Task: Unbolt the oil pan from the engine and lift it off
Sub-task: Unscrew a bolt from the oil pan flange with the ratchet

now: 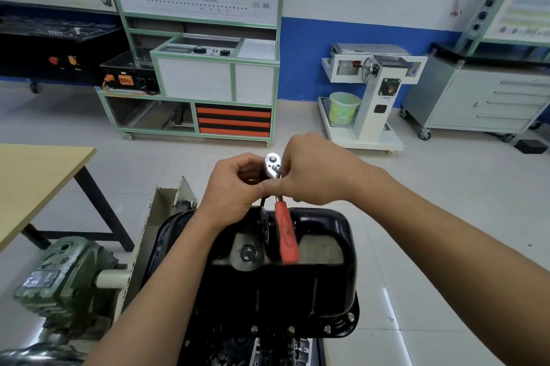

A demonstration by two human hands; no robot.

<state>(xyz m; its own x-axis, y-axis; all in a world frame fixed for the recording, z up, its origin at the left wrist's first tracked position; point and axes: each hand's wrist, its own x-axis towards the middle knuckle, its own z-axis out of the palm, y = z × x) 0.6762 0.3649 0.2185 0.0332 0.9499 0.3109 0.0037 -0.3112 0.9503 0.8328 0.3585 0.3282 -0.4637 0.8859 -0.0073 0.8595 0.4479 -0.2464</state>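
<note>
A black oil pan [321,285] sits upside-up on the engine [253,350] in front of me, with several bolts [290,329] along its near flange and a drain plug [248,253] on its top. Above the pan's far edge I hold a ratchet wrench [273,164] with a red handle [286,234] that hangs down over the pan. My left hand [235,184] grips the black socket or extension under the ratchet head. My right hand [312,172] pinches the ratchet just below its head. The fastener under the tool is hidden.
A green engine-stand gearbox [59,279] and a worn metal bracket [160,217] stand left of the pan. A wooden table [35,181] is at the far left. Training benches, a white stand [372,97] and a grey drawer cabinet [482,97] line the back wall across tiled floor.
</note>
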